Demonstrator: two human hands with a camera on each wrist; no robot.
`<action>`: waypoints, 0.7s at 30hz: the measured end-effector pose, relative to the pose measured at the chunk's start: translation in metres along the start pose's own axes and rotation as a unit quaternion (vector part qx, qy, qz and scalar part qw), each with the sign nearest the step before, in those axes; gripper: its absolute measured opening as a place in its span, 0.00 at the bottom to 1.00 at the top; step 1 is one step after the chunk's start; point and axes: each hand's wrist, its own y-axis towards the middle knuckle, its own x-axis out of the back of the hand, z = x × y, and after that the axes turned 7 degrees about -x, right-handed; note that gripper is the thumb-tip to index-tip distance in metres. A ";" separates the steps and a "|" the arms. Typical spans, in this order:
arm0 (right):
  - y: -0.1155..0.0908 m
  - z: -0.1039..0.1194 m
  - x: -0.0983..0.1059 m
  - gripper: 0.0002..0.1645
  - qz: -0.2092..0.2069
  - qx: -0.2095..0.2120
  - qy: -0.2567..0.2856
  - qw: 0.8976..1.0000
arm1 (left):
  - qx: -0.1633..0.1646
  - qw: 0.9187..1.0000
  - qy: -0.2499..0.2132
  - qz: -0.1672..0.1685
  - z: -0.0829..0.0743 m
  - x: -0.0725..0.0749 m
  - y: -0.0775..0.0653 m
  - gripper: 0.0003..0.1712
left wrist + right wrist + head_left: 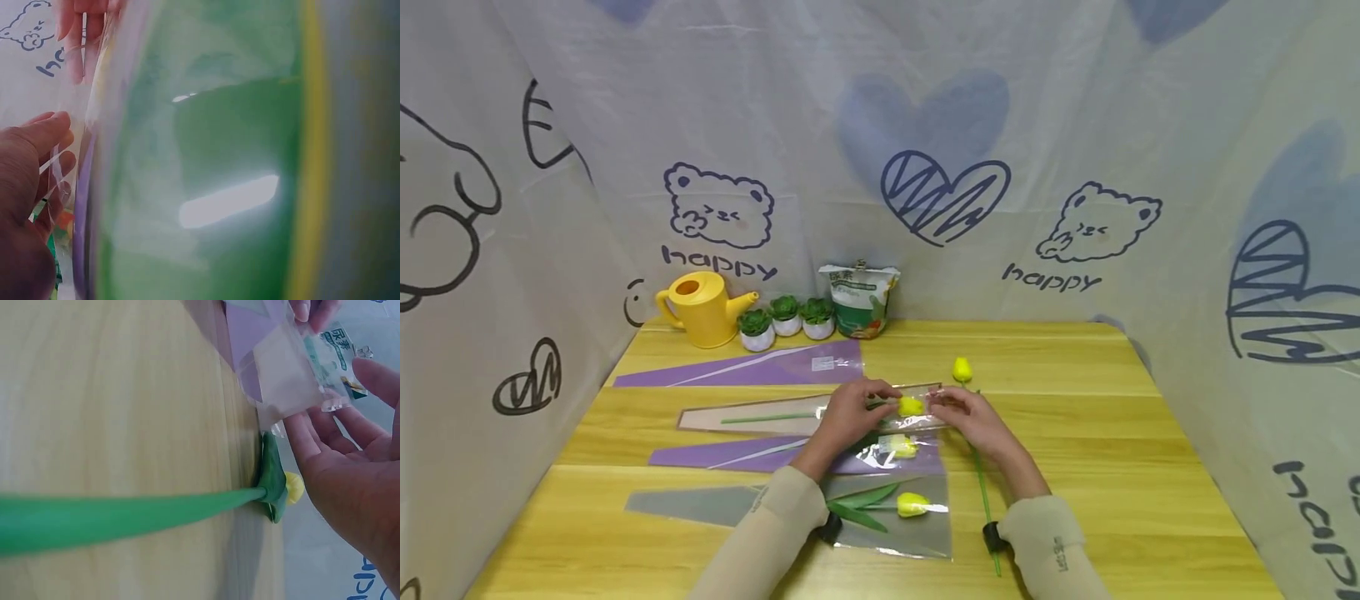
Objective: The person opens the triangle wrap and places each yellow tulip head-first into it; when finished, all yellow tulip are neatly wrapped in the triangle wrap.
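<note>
A clear flower sleeve (696,418) with a dark border lies across the table, a yellow tulip (911,406) inside it. My left hand (853,412) holds the sleeve beside the bloom; in the left wrist view clear film runs between thumb and fingers. At the sleeve's wide right end, my right hand (973,421) grips the film edge. Its thumb stands apart from the fingers in the right wrist view, with some fingertips behind the film. Below the right hand lies a loose tulip stem (982,483), its yellow bloom (962,370) pointing away.
Nearer me lie a purple sleeve (677,457) and a grey sleeve (658,502), each with a yellow tulip. Another purple sleeve (700,372) lies farther back. Along the back stand a yellow watering can (711,312), several potted succulents (786,317) and a clipped bag (859,304).
</note>
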 end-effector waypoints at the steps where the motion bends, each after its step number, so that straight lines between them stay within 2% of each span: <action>1: -0.001 0.000 0.000 0.26 -0.003 -0.002 -0.001 1.000 | 0.002 1.000 -0.002 0.004 0.001 0.000 0.000 0.10; 7: -0.006 -0.002 0.007 0.30 -0.035 -0.004 -0.009 0.999 | 0.007 1.000 0.003 0.027 0.006 0.001 0.000 0.10; 10: -0.009 -0.005 0.013 0.29 -0.044 0.010 -0.008 0.999 | 0.010 0.999 0.006 0.035 0.006 0.002 -0.001 0.11; 21: -0.031 -0.012 0.027 0.29 -0.066 -0.012 0.001 0.998 | 0.004 0.999 0.011 0.049 0.009 0.004 -0.004 0.12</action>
